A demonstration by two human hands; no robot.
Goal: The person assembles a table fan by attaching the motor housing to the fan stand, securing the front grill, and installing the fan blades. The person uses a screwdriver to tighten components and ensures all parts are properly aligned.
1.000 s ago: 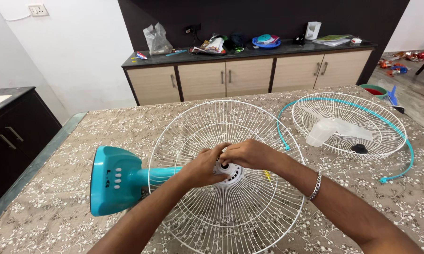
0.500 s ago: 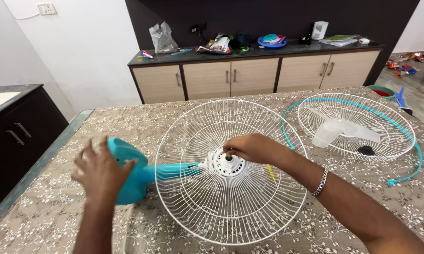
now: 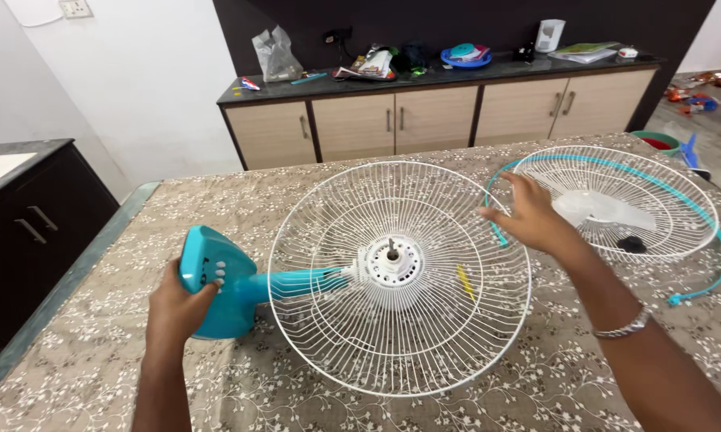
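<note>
Brown floral cloth covers the table point(image 3: 96, 360), which fills the view; at twelve o'clock a dark-topped sideboard point(image 3: 424, 112) stands against the wall with clutter on it; lying across the table's middle is a dismantled fan, its white wire rear guard point(image 3: 400, 336) a wide bowl facing up, with the bare motor hub and spindle point(image 3: 392, 258) at its centre; at two o'clock, well apart, a second white guard point(image 3: 616, 168) holds a pale translucent blade point(image 3: 599, 210), with a teal rim band point(image 3: 716, 240) looped loosely round it; at nine o'clock the teal base point(image 3: 216, 280) lies on its side, joined to the hub by a teal neck; the left hand point(image 3: 176, 308) is clenched on that base, grasping it; the right hand point(image 3: 530, 216) hovers over the rear guard's edge at two o'clock, fingers spread and released, holding nothing; the work appears to be at the bare-spindle stage; any further fitting would likely call for the base held steady.
</note>
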